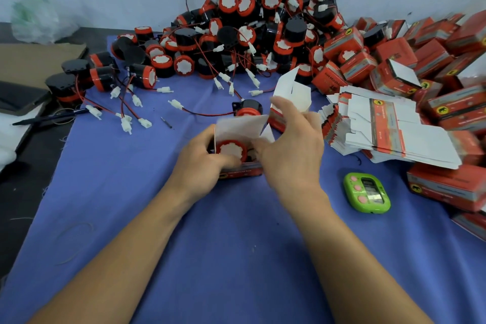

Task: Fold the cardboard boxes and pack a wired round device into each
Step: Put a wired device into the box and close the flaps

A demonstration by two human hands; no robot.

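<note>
On the blue cloth (236,244) over the worktop, the left hand (207,166) grips the open box (242,172), its fingers curled round the left wall and the thumb on the rim of the one round device (231,150) inside. The device's red-and-white face points up toward the camera, with its axis tilted the same way. White flaps stand open above it. The right hand (289,150) is blurred at the right flap; I cannot tell if its fingers grasp it. To the right lies one green timer (366,193). Just beyond the hands sit one half-folded box (292,92) and one loose device (248,109), its wire running left. A stack of flat boxes (394,137) lies right. Farthest are heaps of devices (249,29) and closed boxes (394,60), too many to count.
</note>
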